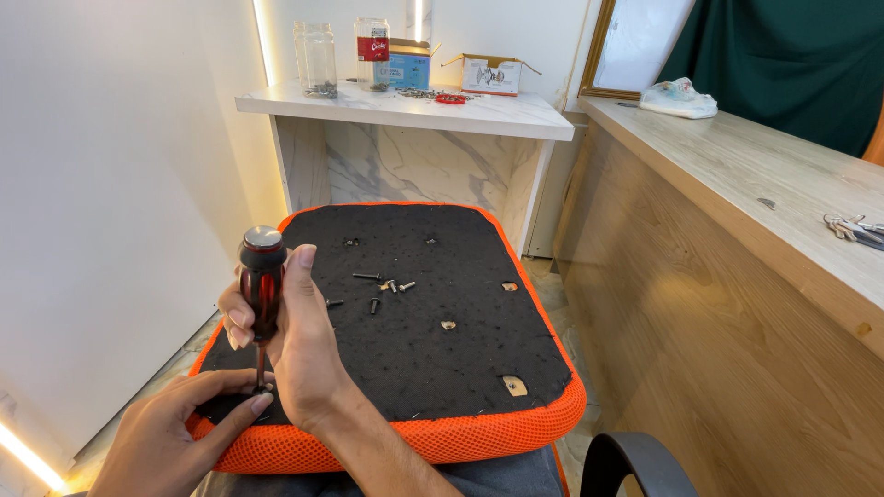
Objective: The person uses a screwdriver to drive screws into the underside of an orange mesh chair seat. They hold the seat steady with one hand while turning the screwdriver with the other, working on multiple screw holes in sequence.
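White walls and a marble shelf stand behind an upturned seat cushion [433, 368], black underside up, orange mesh round its rim. At its near-left corner the right hand [299, 345] is clenched round a red-handled screwdriver [261, 281] held upright, tip down on a screw. Beside the tip the left hand [175, 428] rests, fingers pinching there. Loose screws [387, 285] lie near the cushion's middle. Driving looks underway; steady downward pressure seems needed.
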